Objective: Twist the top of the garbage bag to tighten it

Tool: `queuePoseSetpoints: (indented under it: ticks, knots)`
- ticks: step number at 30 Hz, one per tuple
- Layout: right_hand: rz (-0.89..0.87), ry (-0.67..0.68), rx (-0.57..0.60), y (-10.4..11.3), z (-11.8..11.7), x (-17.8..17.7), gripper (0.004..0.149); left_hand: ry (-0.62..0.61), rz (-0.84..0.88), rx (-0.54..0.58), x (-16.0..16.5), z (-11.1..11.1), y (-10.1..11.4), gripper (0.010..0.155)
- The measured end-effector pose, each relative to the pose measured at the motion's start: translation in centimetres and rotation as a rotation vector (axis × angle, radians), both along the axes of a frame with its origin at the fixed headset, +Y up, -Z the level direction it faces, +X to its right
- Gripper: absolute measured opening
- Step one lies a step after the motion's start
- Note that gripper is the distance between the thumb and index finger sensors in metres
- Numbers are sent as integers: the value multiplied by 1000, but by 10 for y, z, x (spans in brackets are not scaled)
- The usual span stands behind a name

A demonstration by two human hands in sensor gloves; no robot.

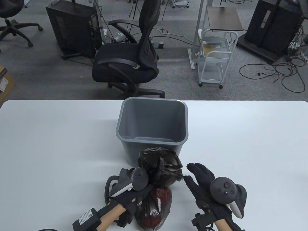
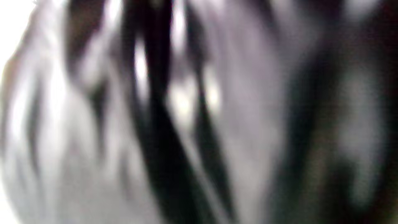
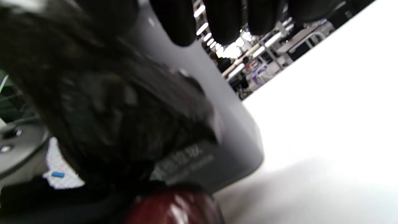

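Note:
A black garbage bag point(image 1: 155, 204) with something dark red inside stands on the white table point(image 1: 53, 144) near its front edge. Its gathered top point(image 1: 161, 166) sticks up in a crumpled bunch in front of the grey bin point(image 1: 152, 127). My left hand point(image 1: 134, 192) grips the bag's neck from the left, below the bunch. My right hand point(image 1: 201, 179) is open, fingers spread, just right of the bunch and not touching it. In the right wrist view the bunch point(image 3: 108, 109) fills the left, the red bulge point(image 3: 174, 208) below. The left wrist view is a blur of black plastic.
The empty grey bin stands just behind the bag; its wall shows in the right wrist view point(image 3: 224, 137). Beyond the table's far edge are a black office chair point(image 1: 130, 55) and a white cart point(image 1: 216, 57).

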State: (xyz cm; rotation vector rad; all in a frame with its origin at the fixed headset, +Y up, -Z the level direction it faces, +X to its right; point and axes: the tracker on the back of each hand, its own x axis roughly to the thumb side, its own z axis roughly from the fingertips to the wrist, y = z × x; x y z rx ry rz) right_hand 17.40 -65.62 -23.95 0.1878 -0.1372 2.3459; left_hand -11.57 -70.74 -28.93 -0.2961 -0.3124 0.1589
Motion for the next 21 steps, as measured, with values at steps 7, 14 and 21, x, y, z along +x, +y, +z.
queuePoseSetpoints:
  ticks: [7,14,21]
  knots:
    - [77,-11,95,19,23,38,65,-3,65,127,-55,43,49,87]
    - [355,6,211,-17,32,29,66,177,-12,336,-112,80,32,71]
    - [627,14,202,-42,32,13,71,197,6,258,-119,71,10,68]
